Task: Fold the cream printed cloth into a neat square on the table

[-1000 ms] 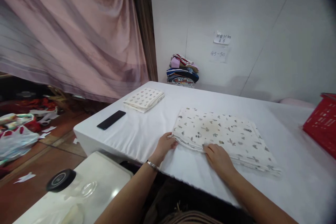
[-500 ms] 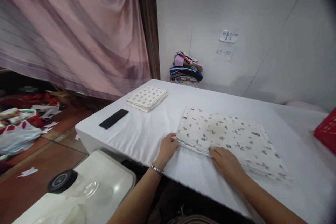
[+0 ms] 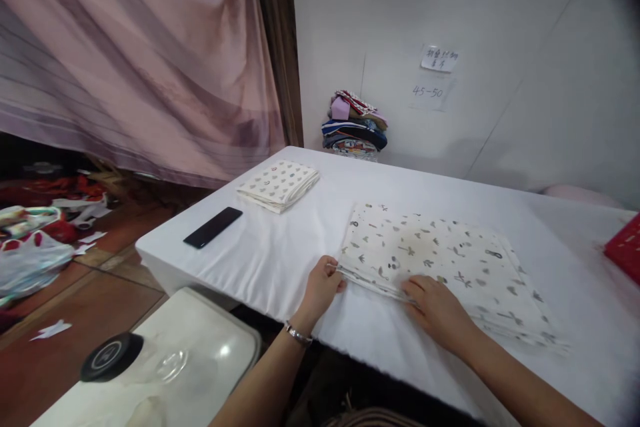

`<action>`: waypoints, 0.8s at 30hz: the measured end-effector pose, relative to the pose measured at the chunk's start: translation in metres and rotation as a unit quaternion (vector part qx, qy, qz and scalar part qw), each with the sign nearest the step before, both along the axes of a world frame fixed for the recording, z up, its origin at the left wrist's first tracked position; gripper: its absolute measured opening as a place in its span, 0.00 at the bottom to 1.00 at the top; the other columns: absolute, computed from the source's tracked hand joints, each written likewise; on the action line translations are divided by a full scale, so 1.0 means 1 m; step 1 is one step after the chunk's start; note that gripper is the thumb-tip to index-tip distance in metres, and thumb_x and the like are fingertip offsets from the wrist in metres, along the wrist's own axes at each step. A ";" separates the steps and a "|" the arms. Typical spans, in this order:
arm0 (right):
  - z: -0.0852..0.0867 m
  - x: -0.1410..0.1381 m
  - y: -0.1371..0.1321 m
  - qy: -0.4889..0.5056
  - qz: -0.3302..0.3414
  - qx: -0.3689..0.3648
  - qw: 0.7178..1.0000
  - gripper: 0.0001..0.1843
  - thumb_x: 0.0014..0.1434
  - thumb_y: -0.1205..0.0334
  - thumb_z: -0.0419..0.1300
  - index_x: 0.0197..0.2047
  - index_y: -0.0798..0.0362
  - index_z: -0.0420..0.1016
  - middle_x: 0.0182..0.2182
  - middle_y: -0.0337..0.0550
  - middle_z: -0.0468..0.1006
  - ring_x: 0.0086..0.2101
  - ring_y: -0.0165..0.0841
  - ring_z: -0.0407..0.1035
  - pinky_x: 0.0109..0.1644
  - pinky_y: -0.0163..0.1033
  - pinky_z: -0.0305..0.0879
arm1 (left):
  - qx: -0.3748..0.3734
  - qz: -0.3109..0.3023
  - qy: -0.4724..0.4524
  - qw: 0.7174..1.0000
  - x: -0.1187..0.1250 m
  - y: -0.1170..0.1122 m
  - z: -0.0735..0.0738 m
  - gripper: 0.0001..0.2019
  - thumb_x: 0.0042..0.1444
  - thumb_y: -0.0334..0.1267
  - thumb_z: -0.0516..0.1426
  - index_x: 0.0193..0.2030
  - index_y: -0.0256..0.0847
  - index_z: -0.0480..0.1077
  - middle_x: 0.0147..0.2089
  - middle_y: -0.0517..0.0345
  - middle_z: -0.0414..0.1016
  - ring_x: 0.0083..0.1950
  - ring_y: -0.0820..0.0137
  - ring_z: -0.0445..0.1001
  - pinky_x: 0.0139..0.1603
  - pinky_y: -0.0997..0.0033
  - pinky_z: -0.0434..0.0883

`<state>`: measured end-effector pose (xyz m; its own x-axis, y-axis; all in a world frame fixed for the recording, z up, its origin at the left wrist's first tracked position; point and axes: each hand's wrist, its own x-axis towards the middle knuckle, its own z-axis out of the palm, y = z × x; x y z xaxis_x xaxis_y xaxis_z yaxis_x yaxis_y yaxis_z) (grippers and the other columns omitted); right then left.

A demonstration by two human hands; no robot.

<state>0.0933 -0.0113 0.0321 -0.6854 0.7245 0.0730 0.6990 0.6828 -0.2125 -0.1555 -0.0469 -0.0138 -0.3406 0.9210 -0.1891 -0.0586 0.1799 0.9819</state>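
The large cloth [image 3: 440, 250], white with small grey prints, lies flat and folded in layers on the white table [image 3: 280, 263], in front of the person. The left hand [image 3: 323, 283], with a bracelet [image 3: 299, 334] on its wrist, pinches the near left corner of this cloth between thumb and fingers. The right hand [image 3: 439, 310] grasps the near edge, farther to the right; its fingers are on top and its thumb is at the edge. Toward the far left corner of the table there is a small cloth [image 3: 279, 185], also folded, and a black phone [image 3: 213, 227] lies near it. Behind the table stands a pile of clothes [image 3: 354, 125], close to the wall [image 3: 390, 20].
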 end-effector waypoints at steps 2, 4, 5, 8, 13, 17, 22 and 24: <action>0.008 -0.019 0.002 0.053 0.018 -0.018 0.998 0.15 0.59 0.60 0.49 0.49 0.50 0.68 0.45 0.47 0.70 0.44 0.38 0.63 0.46 0.42 0.60 | 0.004 -0.002 0.013 1.000 0.001 -0.001 0.000 0.07 0.46 0.30 0.52 0.33 0.42 0.60 0.24 0.65 0.69 0.24 0.75 0.71 0.26 0.76 0.69; 0.013 -0.045 0.005 0.100 0.038 -0.041 0.993 0.15 0.60 0.59 0.48 0.49 0.50 0.67 0.43 0.46 0.71 0.44 0.36 0.63 0.46 0.40 0.60 | 0.009 -0.003 0.014 1.000 0.001 -0.002 0.000 0.06 0.46 0.31 0.52 0.33 0.41 0.60 0.25 0.65 0.68 0.24 0.75 0.71 0.26 0.76 0.69; 0.014 -0.059 0.007 0.116 0.048 -0.049 0.991 0.15 0.60 0.60 0.49 0.49 0.50 0.67 0.43 0.45 0.71 0.43 0.35 0.64 0.46 0.39 0.60 | 0.013 -0.004 0.012 1.000 0.001 -0.002 0.001 0.06 0.46 0.31 0.53 0.32 0.41 0.60 0.25 0.65 0.68 0.24 0.76 0.70 0.26 0.76 0.69; 0.010 -0.098 0.014 0.129 0.069 -0.053 0.988 0.11 0.59 0.61 0.51 0.45 0.51 0.68 0.39 0.44 0.71 0.41 0.34 0.64 0.43 0.38 0.60 | 0.032 -0.012 -0.004 0.999 0.002 -0.002 0.001 0.05 0.46 0.31 0.53 0.31 0.41 0.59 0.24 0.66 0.67 0.24 0.76 0.69 0.26 0.76 0.69; -0.006 -0.124 0.022 0.112 0.065 -0.059 0.990 0.07 0.57 0.64 0.53 0.39 0.52 0.69 0.35 0.41 0.69 0.38 0.31 0.63 0.41 0.35 0.57 | 0.042 -0.025 -0.005 0.999 0.001 -0.003 0.000 0.04 0.47 0.31 0.53 0.32 0.41 0.60 0.26 0.64 0.68 0.27 0.75 0.70 0.27 0.77 0.68; -0.014 -0.124 0.024 0.115 0.067 -0.060 0.989 0.08 0.59 0.67 0.50 0.40 0.52 0.69 0.34 0.41 0.69 0.38 0.31 0.63 0.41 0.34 0.56 | 0.039 -0.028 0.018 0.999 0.000 -0.003 -0.001 0.04 0.46 0.30 0.52 0.31 0.41 0.61 0.27 0.64 0.69 0.26 0.76 0.70 0.28 0.77 0.68; -0.017 -0.125 0.024 0.129 0.062 -0.048 0.989 0.10 0.60 0.67 0.48 0.40 0.52 0.69 0.34 0.41 0.69 0.38 0.30 0.62 0.40 0.34 0.56 | 0.023 -0.024 0.027 0.999 -0.001 -0.002 0.000 0.06 0.45 0.27 0.51 0.31 0.41 0.61 0.26 0.64 0.69 0.27 0.75 0.71 0.28 0.75 0.70; -0.017 -0.126 0.022 0.124 0.069 -0.047 0.989 0.10 0.60 0.68 0.48 0.40 0.52 0.69 0.35 0.42 0.69 0.39 0.31 0.62 0.41 0.35 0.56 | 0.021 -0.022 0.032 0.999 -0.001 -0.002 0.001 0.06 0.45 0.27 0.50 0.31 0.41 0.61 0.25 0.64 0.68 0.26 0.75 0.71 0.28 0.75 0.69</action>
